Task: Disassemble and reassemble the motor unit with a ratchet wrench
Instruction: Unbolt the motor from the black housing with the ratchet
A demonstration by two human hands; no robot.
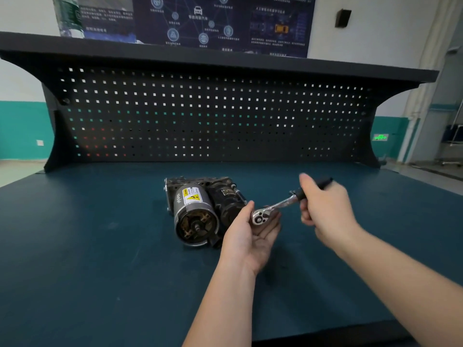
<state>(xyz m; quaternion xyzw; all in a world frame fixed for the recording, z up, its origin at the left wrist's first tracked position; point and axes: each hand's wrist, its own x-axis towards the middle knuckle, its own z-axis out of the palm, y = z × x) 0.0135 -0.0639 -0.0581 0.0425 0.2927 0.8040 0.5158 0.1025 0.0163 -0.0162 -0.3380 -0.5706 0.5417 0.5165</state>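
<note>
Right hand point(323, 209) fingers are curling round the black grip of the ratchet wrench point(278, 205), holding it firmly; the handle end is poking out past the hand toward 1 o'clock. Hand is slightly motion-blurred. Left hand point(250, 234) is lying palm-up, fingers relaxed and nearly straight, cupping under the wrench's chrome head, thumb touching the head's left edge. Cannot tell whether a socket is fitted under the head; it is hidden by the palm.

Wrench is being held off the tabletop point(100, 246), just beside the motor unit point(200, 211), at the unit's 3 o'clock. The tool is not engaging any fastener on it yet.

Motor unit is lying on its side mid-tabletop, open round end facing 6 o'clock with brushes and shaft showing, end cover apparently off. A yellow warning label is sitting on the grey cylinder; a smaller black cylinder is lying alongside at its 2 o'clock. Pegboard point(213, 116) is standing at 12 o'clock behind.

Judgement: probably setting the ratchet direction or checking the head before going to a bolt.

Risks:
- Unit is round and unclamped; with both hands on the wrench, torque could be rolling it.
- Wrong ratchet direction would be tightening instead of loosening.
- Poorly seated socket could be slipping and rounding the bolt.
- Exposed brushes could be getting knocked by the head.
</note>
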